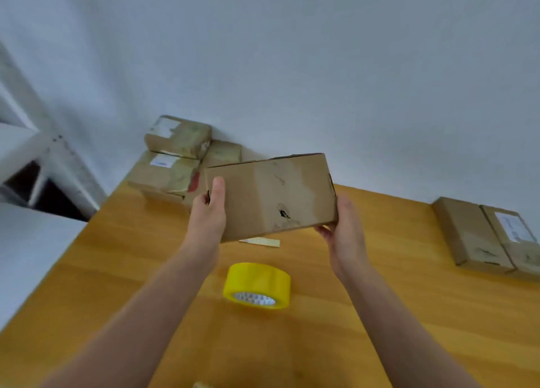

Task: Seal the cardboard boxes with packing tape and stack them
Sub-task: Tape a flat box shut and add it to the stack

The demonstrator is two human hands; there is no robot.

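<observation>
No txt can be read. White labels (164, 127) are seen on the stacked boxes (187, 139) at left & a box (523, 256) at right; print is too blurred.

a plain packing room: wooden table (380, 314), labelled parcels (175, 154), bare white wall (321, 66)

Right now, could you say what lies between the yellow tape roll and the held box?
Head view: a pale strip lies on the table, nearer the held box.
</observation>
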